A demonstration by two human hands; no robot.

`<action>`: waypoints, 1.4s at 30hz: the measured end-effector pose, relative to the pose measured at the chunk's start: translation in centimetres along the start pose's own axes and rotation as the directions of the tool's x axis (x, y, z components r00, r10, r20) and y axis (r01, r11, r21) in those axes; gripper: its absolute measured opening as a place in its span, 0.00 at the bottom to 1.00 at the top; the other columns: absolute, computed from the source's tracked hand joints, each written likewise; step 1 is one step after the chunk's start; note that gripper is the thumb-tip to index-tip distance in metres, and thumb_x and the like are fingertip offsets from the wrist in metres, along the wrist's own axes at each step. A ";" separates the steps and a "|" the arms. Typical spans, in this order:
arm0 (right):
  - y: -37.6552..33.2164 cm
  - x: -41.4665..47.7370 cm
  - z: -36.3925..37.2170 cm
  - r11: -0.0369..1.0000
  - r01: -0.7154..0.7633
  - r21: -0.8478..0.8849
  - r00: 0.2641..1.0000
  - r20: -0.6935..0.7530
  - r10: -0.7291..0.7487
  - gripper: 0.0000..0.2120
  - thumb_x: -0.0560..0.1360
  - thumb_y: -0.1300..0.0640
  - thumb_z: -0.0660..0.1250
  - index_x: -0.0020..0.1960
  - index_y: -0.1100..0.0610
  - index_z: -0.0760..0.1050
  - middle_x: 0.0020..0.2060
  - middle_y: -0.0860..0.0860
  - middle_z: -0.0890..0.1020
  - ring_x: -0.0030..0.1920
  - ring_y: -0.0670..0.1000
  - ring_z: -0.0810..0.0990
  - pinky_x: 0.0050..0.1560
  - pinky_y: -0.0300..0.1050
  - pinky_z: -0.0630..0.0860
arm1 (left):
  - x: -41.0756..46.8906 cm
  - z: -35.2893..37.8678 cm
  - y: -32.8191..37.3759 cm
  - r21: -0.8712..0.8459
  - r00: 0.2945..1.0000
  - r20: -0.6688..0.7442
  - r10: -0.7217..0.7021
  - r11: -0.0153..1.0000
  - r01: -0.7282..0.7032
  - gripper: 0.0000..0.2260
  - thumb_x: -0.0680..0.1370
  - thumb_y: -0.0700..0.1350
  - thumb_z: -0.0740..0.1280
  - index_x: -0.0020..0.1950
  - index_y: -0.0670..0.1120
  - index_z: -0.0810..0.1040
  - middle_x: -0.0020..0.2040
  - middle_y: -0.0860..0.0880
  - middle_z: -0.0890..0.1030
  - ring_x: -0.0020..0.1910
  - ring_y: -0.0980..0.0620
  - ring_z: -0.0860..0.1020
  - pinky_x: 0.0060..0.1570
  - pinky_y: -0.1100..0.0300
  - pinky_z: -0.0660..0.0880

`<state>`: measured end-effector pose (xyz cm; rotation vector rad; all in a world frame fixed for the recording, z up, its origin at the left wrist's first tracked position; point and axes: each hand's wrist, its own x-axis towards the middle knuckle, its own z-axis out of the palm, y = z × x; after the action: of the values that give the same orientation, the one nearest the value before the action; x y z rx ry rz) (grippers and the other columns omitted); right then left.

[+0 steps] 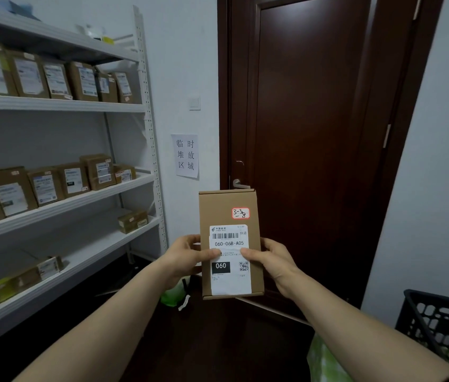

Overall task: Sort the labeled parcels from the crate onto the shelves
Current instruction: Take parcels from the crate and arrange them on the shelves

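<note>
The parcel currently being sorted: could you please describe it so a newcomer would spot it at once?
Look at the dark brown door right of the white shelves. In front of it is an upright tan cardboard parcel. Only this box is held aloft; its red-bordered sticker reads 3-3-8 and its white label 060-06B-A05.

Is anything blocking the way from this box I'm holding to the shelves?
Nothing visible does. The left hand and right hand hold the parcel; only open air lies between it and the shelves.
</note>
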<state>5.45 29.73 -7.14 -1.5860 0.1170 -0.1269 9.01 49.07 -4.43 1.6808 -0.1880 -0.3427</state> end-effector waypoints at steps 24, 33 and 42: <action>5.6 -1.8 12.8 0.984 -0.073 -0.162 0.934 0.335 0.124 0.10 0.74 0.60 0.70 0.54 0.60 0.78 0.43 0.53 0.85 0.41 0.51 0.84 0.38 0.42 0.78 | -10.7 -7.5 -7.9 0.016 0.918 -0.357 -0.172 0.982 0.190 0.08 0.76 0.45 0.70 0.48 0.53 0.72 0.47 0.54 0.80 0.48 0.55 0.79 0.53 0.55 0.76; 9.2 -1.9 16.8 0.971 -0.127 -0.201 0.886 0.418 0.203 0.14 0.71 0.56 0.73 0.55 0.58 0.78 0.44 0.54 0.85 0.42 0.51 0.85 0.40 0.44 0.81 | -12.0 -9.9 -11.8 -0.021 0.868 -0.430 -0.250 0.964 0.267 0.06 0.76 0.44 0.69 0.47 0.52 0.73 0.46 0.53 0.81 0.46 0.56 0.79 0.50 0.57 0.77; 9.7 2.1 23.4 0.949 -0.190 -0.252 0.870 0.404 0.282 0.08 0.75 0.59 0.65 0.52 0.61 0.78 0.40 0.50 0.83 0.40 0.47 0.81 0.35 0.36 0.75 | -8.9 -17.3 -13.8 -0.049 0.851 -0.424 -0.311 0.946 0.321 0.14 0.75 0.44 0.71 0.59 0.46 0.75 0.51 0.49 0.83 0.52 0.51 0.81 0.58 0.47 0.75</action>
<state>11.16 52.32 -17.20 -1.7544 -0.0280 0.4495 5.39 70.03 -15.13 1.7689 0.4207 -0.2064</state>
